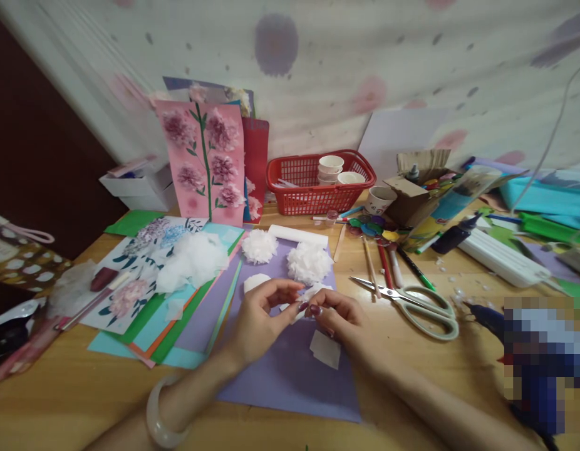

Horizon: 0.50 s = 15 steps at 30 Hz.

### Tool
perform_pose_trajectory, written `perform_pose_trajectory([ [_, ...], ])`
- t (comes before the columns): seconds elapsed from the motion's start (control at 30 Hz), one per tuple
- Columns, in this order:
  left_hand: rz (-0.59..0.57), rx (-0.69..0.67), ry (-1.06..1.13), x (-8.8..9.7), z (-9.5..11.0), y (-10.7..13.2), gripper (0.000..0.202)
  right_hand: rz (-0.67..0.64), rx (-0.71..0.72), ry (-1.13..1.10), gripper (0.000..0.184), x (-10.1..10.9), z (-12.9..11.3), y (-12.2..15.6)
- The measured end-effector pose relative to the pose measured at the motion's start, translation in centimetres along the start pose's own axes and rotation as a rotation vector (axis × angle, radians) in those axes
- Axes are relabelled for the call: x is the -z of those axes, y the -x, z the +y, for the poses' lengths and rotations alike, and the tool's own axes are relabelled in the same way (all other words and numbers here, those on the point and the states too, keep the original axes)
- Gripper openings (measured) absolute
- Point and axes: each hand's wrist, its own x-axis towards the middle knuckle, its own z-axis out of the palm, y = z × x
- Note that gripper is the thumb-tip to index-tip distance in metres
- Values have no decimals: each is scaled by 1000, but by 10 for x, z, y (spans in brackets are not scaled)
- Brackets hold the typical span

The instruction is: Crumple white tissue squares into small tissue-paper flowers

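White crumpled thin-paper piece (314, 291) is pinched between the left hand (266, 310) and right hand (341, 315), which meet over the flat purple rectangular paper sheet (290, 382), so neither is nearer; its visible part extends away from the body, toward the fluffy round white paper flower (309, 262), though the grip hides its full long axis

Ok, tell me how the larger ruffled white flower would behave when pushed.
The larger white flower is probably light, given its thin-looking petals. Those frilly edges would likely crumple. Its broad form should probably slide rather than tip.
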Motion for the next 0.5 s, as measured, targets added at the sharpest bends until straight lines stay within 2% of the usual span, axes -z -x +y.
perform_pose_trajectory([
  [0.23,-30,174,185,2,3,-5,23,34,-2,-75,27,-1,1,-2],
  [0.5,-112,216,385,3,-2,-5,35,-71,-70,-59,33,-1,0,-5],
])
